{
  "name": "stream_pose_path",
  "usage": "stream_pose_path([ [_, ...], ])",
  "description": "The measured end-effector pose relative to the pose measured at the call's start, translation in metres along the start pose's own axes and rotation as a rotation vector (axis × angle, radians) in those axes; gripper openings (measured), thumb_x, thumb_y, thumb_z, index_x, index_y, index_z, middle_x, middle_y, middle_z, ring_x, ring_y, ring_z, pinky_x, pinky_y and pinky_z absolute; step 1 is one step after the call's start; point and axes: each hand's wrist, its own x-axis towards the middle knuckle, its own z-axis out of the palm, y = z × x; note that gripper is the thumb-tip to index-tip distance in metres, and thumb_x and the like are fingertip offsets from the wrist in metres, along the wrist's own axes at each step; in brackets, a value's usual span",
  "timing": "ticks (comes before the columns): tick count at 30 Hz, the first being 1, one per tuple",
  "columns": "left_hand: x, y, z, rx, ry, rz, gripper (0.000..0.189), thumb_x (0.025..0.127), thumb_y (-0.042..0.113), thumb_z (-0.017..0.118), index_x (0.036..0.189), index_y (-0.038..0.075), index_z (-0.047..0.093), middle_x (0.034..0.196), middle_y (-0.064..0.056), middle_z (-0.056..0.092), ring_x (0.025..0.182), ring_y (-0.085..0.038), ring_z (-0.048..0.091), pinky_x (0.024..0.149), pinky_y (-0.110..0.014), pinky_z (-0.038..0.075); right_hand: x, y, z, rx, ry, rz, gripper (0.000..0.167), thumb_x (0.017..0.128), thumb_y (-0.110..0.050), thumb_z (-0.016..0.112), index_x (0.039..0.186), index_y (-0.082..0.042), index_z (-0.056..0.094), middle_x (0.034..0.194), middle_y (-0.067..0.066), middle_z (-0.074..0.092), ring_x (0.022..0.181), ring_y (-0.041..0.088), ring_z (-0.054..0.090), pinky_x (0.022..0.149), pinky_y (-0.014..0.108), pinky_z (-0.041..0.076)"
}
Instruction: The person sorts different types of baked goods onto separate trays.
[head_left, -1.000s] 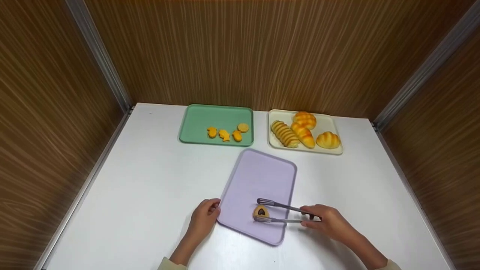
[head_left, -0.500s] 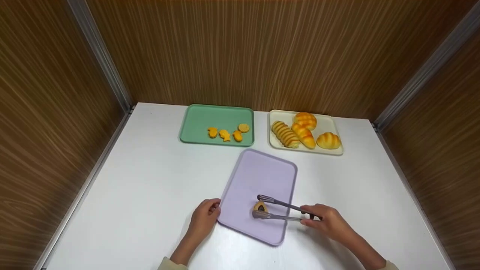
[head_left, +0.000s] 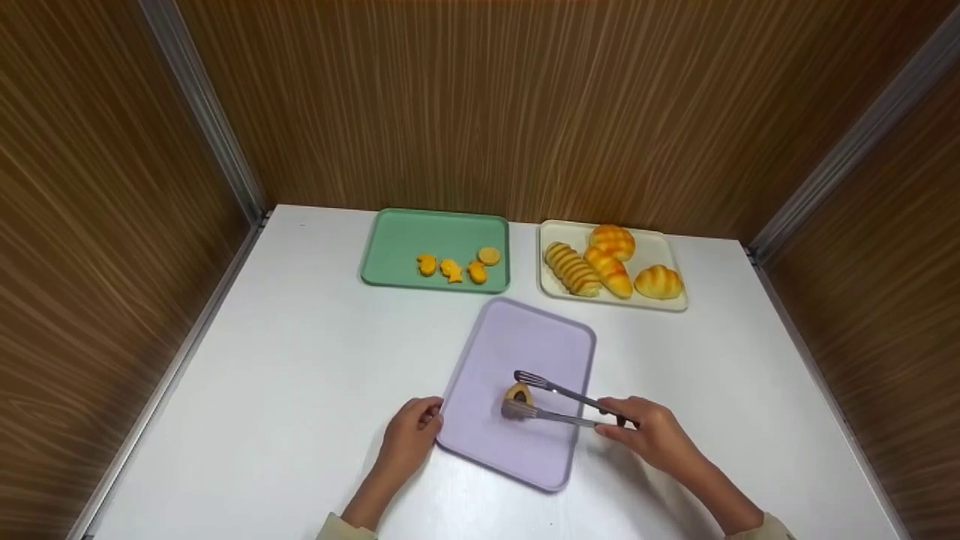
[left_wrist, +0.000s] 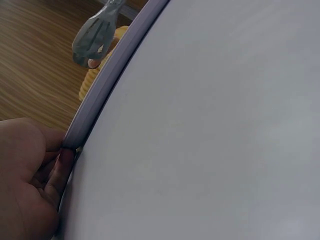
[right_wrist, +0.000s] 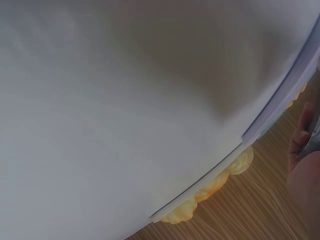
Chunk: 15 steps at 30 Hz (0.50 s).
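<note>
My left hand (head_left: 409,435) pinches the left rim of the lilac tray (head_left: 525,337), with thumb and fingertips at its edge in the left wrist view. In my right hand (head_left: 649,431) is a pair of dark grey tongs (head_left: 574,396), held from the right side over the tray. Between the slotted tong ends is a small tan cookie (head_left: 518,391) with a dark heart-shaped centre. The nearer tong end partly covers it. Whether the cookie is lifted or rests on the tray, I cannot tell.
A green tray (head_left: 420,236) at the back holds several small orange biscuits (head_left: 451,271) and one round biscuit (head_left: 489,256). Right of it, a cream tray (head_left: 551,295) carries several breads (head_left: 572,270). Wood-grain panels (head_left: 480,112) enclose the white table (head_left: 300,337).
My right hand has moved the tongs and the cookie away from me, further up the lilac tray, and the cookie now looks tilted. My left hand has stayed at the tray rim.
</note>
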Motion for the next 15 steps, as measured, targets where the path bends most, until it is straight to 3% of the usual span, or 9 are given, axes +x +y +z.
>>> stream_pose_path([
  [15,-0.001,-0.002,0.0,-0.005,-0.004,0.025,0.026,0.096,0.008,0.062,0.121,0.0,0.067,0.102,-0.003,0.064,0.09,-0.011,0.059,0.078,-0.023,0.054,0.042,0.001,0.01,-0.043,0.1,-0.004,0.032,0.076,-0.01,0.086,0.106,-0.013,0.077,0.075,-0.011,0.065,0.064,0.004,0.048,0.054,0.016,0.039],
])
